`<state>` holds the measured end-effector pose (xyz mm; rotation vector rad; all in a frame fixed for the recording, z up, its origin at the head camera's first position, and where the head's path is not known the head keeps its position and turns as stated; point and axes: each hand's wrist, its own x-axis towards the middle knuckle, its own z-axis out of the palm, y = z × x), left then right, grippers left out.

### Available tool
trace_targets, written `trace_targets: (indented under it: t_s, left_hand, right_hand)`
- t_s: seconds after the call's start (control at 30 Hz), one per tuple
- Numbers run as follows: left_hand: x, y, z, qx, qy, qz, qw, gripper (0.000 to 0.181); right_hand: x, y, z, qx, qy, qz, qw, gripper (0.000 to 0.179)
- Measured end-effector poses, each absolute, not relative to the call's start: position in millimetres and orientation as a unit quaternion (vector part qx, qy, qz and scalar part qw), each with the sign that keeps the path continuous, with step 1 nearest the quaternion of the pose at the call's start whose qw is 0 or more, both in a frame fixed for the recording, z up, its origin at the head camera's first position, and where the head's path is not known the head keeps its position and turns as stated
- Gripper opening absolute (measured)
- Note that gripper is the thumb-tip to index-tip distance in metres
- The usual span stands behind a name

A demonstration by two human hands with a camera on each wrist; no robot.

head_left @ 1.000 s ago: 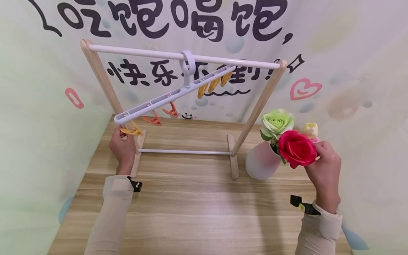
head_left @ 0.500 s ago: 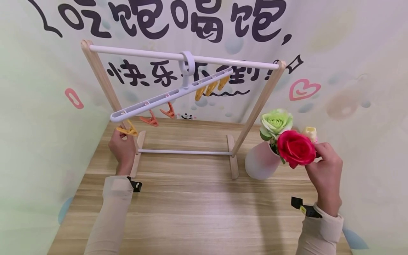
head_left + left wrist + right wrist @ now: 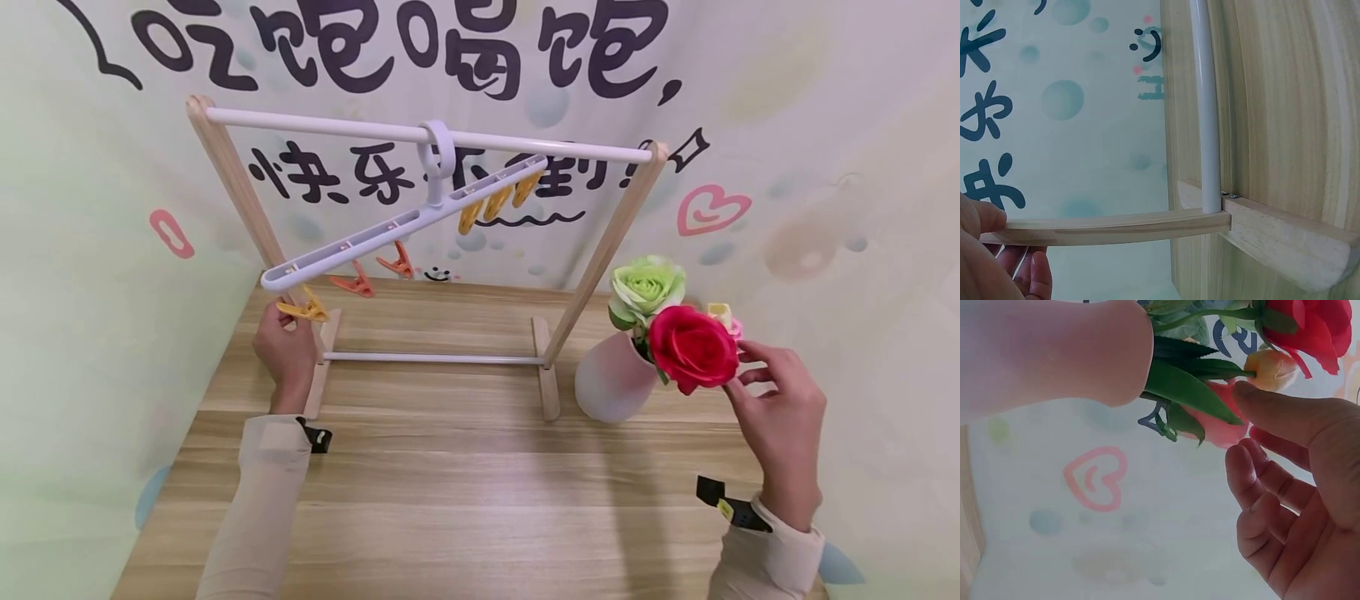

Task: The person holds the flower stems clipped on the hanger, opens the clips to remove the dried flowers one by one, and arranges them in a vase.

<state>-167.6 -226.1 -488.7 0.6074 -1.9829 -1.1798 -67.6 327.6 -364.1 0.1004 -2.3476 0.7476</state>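
My left hand (image 3: 287,354) grips the left wooden post (image 3: 1110,229) of a small hanging rack, thumb on one side and fingers on the other in the left wrist view. Just in front of it dangles a yellow clip (image 3: 305,310) from a pale clip hanger (image 3: 345,250). My right hand (image 3: 783,417) is beside the flowers, fingers loosely bent and apart from the thumb. Its thumb tip lies by a yellow tulip (image 3: 1270,370) and a pink flower (image 3: 1221,419). A red rose (image 3: 693,348) and a green rose (image 3: 647,290) stand in the pink-white vase (image 3: 611,383).
The rack's white top bar (image 3: 525,143) carries the hanger's hook, with orange clips (image 3: 358,283) and more yellow clips (image 3: 497,202) below. A white lower bar (image 3: 435,358) joins the rack's feet on the wooden table (image 3: 465,508). A printed cloth (image 3: 840,108) hangs behind.
My right hand has drawn back to the right and down, its fingers opening away from the flowers. The hanger has swung slightly; my left hand stays on the post.
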Motion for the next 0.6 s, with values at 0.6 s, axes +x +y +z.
trace_targets:
  t_s: [0.6]
  left_hand:
    - [-149, -231, -485, 0.232, -0.813, -0.443, 0.298, 0.033]
  right_hand:
    - [-58, 334, -406, 0.105, -0.953, 0.240, 0.155, 0.019]
